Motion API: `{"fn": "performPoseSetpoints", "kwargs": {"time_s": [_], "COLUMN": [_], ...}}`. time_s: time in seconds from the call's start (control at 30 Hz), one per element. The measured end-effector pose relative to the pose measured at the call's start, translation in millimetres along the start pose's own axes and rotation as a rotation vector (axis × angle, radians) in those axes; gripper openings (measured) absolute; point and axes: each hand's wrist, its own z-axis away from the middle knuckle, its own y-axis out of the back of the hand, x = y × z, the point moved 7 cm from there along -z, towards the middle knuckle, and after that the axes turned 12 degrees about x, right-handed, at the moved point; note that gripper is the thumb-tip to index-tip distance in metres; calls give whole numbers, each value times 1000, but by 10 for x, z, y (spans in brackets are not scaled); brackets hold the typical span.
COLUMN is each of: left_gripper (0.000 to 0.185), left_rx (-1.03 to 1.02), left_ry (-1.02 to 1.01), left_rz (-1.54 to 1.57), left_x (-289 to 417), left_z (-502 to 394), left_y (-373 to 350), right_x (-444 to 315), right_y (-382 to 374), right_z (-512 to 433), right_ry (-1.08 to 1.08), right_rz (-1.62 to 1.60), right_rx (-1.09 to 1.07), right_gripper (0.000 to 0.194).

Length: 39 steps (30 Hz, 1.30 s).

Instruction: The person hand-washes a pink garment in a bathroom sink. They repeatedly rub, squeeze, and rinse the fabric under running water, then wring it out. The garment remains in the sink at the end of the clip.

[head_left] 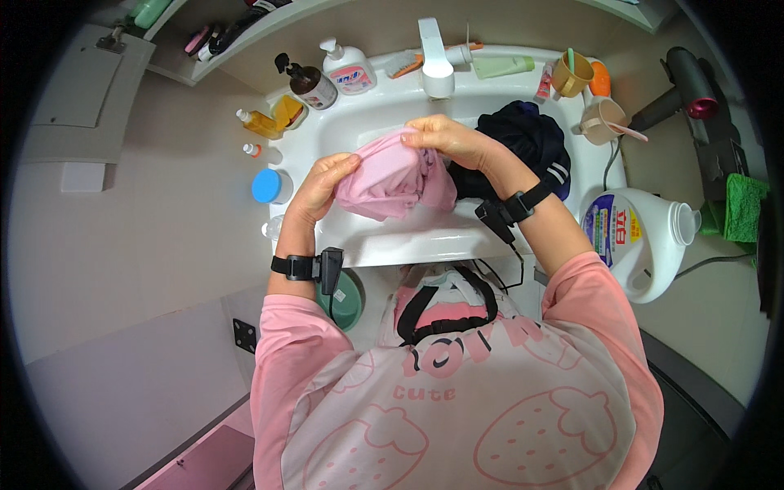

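Observation:
A bunched pink cloth (392, 177) hangs between my hands over the white washbasin (380, 248). My left hand (323, 184) pinches its left edge between thumb and fingers. At the cloth's upper right edge, my right hand (444, 141) grips a fold. Dark navy clothing with white stripes (520, 138) lies heaped in the right side of the basin, partly behind my right wrist and forearm. The white faucet (436, 67) stands at the basin's back, beyond the cloth.
Pump bottles (350, 68) and a blue-lidded jar (267, 186) line the rim's back and left. Cups (572, 75), an orange item and a green tube (502, 66) sit at the back right. A large white detergent jug (643, 239) stands right, below a hair dryer (680, 92). A shelf (245, 40) overhangs the back left.

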Motion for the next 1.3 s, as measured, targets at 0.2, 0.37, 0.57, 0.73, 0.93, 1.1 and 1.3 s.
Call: {"fn": "performPoseSetpoints", "kwargs": {"time_s": [0.2, 0.37, 0.57, 0.73, 0.93, 1.1, 1.3], "left_gripper": [26, 23, 25, 25, 25, 25, 25], "left_rx": [21, 82, 47, 27, 93, 78, 283], "left_ry": [-17, -35, -47, -90, -77, -65, -245], "left_rz": [9, 56, 94, 259, 45, -18, -181], "left_x": [43, 46, 78, 168, 171, 131, 176], "left_z": [48, 44, 31, 26, 50, 32, -10], "left_y": [-21, 47, 55, -104, -50, 34, 174], "right_x": [12, 96, 159, 204, 161, 166, 287], "right_y": [52, 78, 47, -223, 45, 166, 163], "right_z": [-75, -38, 21, 71, -18, -44, -51], "right_ry": [-16, -100, -170, -71, -55, -62, -129], "right_rz": [-281, -261, -23, 341, -284, -405, -598], "right_rx": [165, 201, 127, -94, 190, 215, 234], "right_gripper": [33, 36, 50, 53, 36, 37, 30]}}
